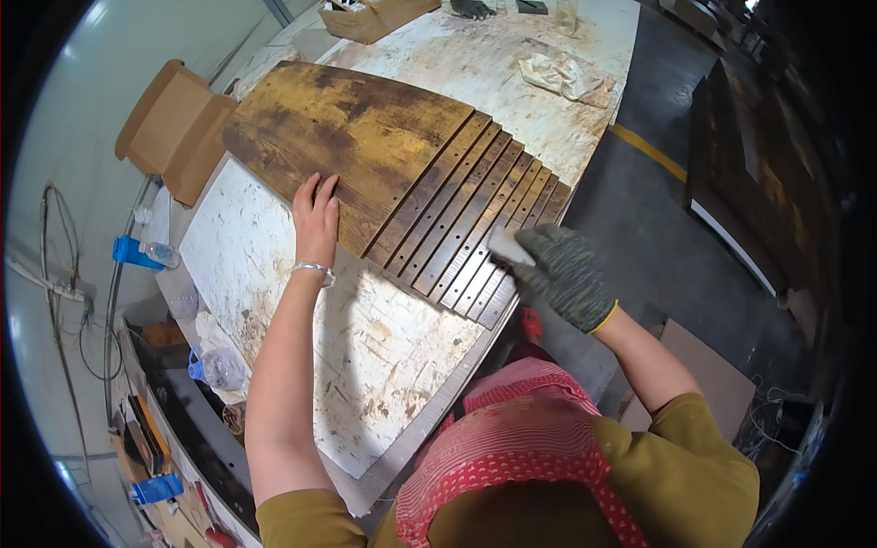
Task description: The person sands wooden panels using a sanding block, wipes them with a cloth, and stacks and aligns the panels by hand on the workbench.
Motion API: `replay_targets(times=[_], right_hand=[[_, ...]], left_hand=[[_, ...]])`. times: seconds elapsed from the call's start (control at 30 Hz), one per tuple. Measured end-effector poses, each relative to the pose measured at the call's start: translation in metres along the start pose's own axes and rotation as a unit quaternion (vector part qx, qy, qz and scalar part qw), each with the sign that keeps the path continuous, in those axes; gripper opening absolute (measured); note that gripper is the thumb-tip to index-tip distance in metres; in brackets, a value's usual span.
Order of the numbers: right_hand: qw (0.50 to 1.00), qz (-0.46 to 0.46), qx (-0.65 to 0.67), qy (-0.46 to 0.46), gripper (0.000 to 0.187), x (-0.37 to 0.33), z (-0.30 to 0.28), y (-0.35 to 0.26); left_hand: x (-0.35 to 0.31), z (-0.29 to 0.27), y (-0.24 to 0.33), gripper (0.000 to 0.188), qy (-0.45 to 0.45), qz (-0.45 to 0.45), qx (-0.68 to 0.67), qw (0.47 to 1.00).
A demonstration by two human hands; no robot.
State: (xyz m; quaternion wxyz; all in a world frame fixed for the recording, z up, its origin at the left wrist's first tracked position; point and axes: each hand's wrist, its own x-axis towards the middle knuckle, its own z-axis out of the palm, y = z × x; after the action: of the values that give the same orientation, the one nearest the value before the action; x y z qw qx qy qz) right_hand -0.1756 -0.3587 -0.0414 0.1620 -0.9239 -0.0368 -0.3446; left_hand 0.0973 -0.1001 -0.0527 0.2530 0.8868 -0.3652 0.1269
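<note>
A fanned stack of brown, dark-stained wooden boards (356,128) lies across the table, their stepped ends (484,224) toward the right, with small dark holes along the edges. My bare left hand (317,219), a bracelet at its wrist, rests with fingers stretched on the near edge of the top board. My right hand (568,274) wears a grey-green knit glove with a yellow cuff. It is closed on a white pad (509,247), held at the stepped ends near the table's right edge. Whether the pad touches the boards I cannot tell.
The white, stained table (384,356) carries an open cardboard box (178,128) at left, a crumpled cloth (559,77) and a dark glove (472,8) at the far side. Plastic bottles (219,367) stand along the left. Dark panels (758,183) lean at the right beyond the floor.
</note>
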Motion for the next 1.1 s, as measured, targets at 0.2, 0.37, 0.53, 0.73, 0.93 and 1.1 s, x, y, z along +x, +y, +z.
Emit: replay_targets(times=[0.2, 0.37, 0.53, 0.73, 0.93, 1.1], right_hand=[[0.977, -0.105, 0.095, -0.157, 0.02, 0.012, 0.028, -0.047], [0.981, -0.048, 0.07, -0.172, 0.014, 0.014, 0.025, 0.044], [0.995, -0.023, -0.074, -0.069, 0.023, 0.036, -0.021, 0.111], [0.984, -0.12, 0.115, -0.065, 0.023, 0.037, 0.023, 0.064], [0.987, 0.002, -0.155, -0.042, 0.018, 0.051, -0.01, 0.179], [0.984, -0.098, -0.069, -0.134, 0.031, 0.045, -0.012, 0.129]], left_hand=[[0.004, -0.004, 0.007, 0.038, -0.039, 0.003, 0.011, 0.999], [-0.002, -0.013, 0.008, 0.04, -0.071, -0.018, 0.04, 0.996], [0.001, -0.02, 0.013, 0.041, -0.103, -0.031, 0.061, 0.992], [0.009, -0.019, 0.02, 0.041, -0.133, -0.068, 0.055, 0.987], [0.0, -0.017, 0.024, 0.042, -0.112, -0.073, 0.099, 0.986], [0.002, -0.017, 0.027, 0.043, -0.108, -0.068, 0.1, 0.987]])
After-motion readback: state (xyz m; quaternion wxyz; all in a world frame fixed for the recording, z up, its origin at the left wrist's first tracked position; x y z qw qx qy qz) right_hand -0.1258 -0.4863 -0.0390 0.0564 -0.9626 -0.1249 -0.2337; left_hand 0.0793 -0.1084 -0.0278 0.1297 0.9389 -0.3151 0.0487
